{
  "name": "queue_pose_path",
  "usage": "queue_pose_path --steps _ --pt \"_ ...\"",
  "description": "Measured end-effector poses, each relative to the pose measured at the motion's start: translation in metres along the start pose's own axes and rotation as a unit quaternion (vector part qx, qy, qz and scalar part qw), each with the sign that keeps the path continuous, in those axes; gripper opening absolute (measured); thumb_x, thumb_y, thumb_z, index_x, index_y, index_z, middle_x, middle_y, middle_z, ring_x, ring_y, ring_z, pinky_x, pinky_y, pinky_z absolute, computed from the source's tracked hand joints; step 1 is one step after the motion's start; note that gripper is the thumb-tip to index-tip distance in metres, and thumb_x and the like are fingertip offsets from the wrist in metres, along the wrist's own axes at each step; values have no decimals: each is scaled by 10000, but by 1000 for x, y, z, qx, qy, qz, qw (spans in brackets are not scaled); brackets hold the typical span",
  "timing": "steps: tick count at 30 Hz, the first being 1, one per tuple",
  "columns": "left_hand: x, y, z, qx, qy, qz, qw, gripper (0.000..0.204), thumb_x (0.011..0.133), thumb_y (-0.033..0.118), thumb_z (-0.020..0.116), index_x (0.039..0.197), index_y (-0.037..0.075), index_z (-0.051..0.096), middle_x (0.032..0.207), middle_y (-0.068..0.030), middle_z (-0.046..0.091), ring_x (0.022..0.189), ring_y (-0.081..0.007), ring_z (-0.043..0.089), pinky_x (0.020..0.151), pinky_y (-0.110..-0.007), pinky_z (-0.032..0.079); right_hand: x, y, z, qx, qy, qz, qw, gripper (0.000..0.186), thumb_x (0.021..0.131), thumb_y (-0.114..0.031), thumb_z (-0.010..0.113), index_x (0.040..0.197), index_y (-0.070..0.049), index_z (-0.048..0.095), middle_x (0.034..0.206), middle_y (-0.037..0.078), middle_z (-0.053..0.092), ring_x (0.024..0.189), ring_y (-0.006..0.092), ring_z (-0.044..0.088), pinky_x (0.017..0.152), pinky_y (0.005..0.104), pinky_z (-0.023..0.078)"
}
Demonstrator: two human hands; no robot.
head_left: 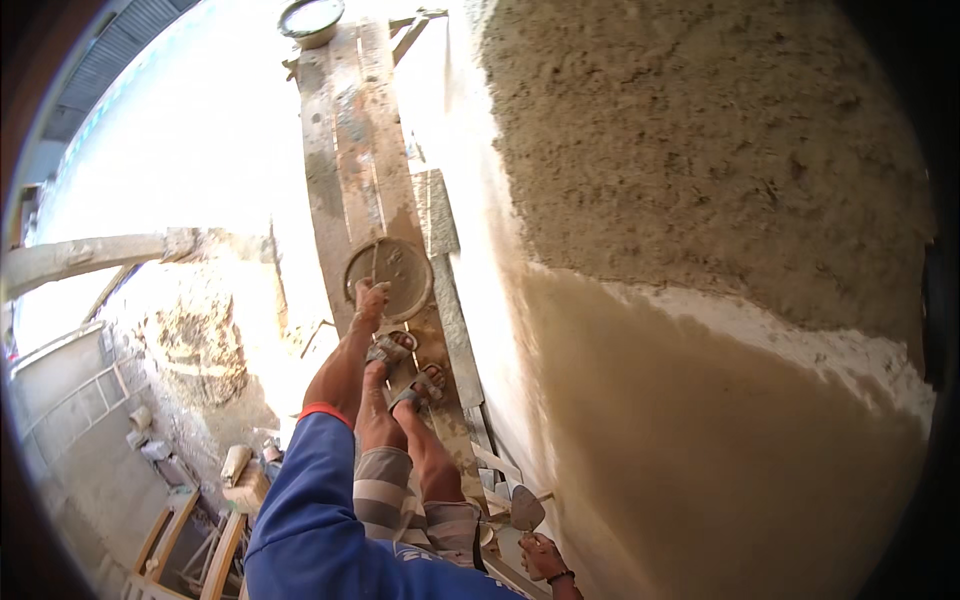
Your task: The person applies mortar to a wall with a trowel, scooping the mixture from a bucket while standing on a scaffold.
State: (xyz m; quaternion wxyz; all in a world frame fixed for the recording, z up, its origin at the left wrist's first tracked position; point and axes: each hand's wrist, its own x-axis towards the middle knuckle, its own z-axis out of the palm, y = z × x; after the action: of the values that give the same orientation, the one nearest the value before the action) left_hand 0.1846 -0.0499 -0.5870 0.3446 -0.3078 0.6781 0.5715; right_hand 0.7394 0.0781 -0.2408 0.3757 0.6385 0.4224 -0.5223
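Observation:
My left hand (371, 298) reaches down to the near rim of a round basin (425, 300) of grey-brown wet mix on the planks. Its fingers are curled closed, and a thin, light stick-like piece runs from them into the basin. What exactly they grip is too small to tell. Low on the right, my right hand (543, 556) is closed round the handle of a trowel (527, 509). The trowel's pointed grey blade is turned upward, close to the plastered wall (690, 430).
I stand in sandals on a narrow raised plank platform (350, 150). A second bucket (311, 22) sits at its far end. The wall's upper part (700, 140) is rough, its lower part smoother. Below left are a wooden beam (90, 260), timber frames (222, 555) and rubble.

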Motion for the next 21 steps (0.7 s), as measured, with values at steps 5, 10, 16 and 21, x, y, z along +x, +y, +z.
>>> queue_pose_path --steps 5,10,16,21 --pt "-8 -5 -22 -40 -24 37 998 367 794 141 624 1112 25 483 871 -80 554 702 -149 519 641 -285 450 23 -86 9 -122 22 -49 991 396 819 -293 653 1081 -43 491 714 47 583 555 128 573 467 278 481" --pt "8 -31 -33 -48 -62 22 997 296 795 175 621 1040 20 562 900 -93 577 833 -200 582 715 -326 473 85 -109 12 -250 111 -240 932 411 808 -260 641 1120 -34 495 783 105 629 650 210 634 538 344 509" --pt "10 -72 -113 357 174 -94 913 578 783 252 613 1263 -6 420 1219 -266 484 1151 -370 488 954 -444 409 148 -220 41 -437 122 -351 819 345 837 -302 553 1051 -32 563 933 224 633 832 419 610 742 462 498" --pt "-74 -97 -141 237 109 -12 965 570 783 238 636 1257 -12 444 1142 -244 569 1056 -350 560 901 -380 434 199 -305 90 -549 113 -433 706 252 850 -278 530 983 -68 576 918 171 606 793 376 622 690 462 516"
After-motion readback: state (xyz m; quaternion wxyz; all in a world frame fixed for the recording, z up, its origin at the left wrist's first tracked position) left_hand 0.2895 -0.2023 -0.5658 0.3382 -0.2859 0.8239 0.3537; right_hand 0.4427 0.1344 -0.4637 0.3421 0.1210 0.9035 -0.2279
